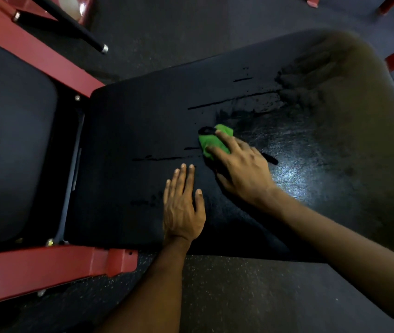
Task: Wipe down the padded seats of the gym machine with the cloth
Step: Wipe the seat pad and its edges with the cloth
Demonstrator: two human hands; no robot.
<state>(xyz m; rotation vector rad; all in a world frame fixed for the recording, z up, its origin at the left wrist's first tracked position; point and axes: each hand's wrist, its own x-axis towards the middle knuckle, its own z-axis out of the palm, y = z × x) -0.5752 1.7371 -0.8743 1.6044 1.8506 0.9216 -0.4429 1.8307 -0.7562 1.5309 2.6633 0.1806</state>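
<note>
The big pad [143, 121] lies flat in front of the person, with the green cloth [208, 142] bunched small near its middle under the right hand [246, 171]. That hand's fingers are spread and laid over the cloth, pressing it down rather than clutching it. The left hand [182, 207] rests flat on the pad just beside it, fingers straight and together, holding nothing. Wet streaks [234, 99] run across the surface beyond the cloth, and a dull smeared patch [311, 75] sits toward the far end, so I'd say this pad is only partly done. To do it well, the cloth wants opening out so more of it meets the vinyl, then long overlapping passes along the streaks and out to that dull patch and the edges. The left hand should lift clear of the damp parts. The second pad [10, 140], between the red frame [47, 267] rails, looks untouched.
</note>
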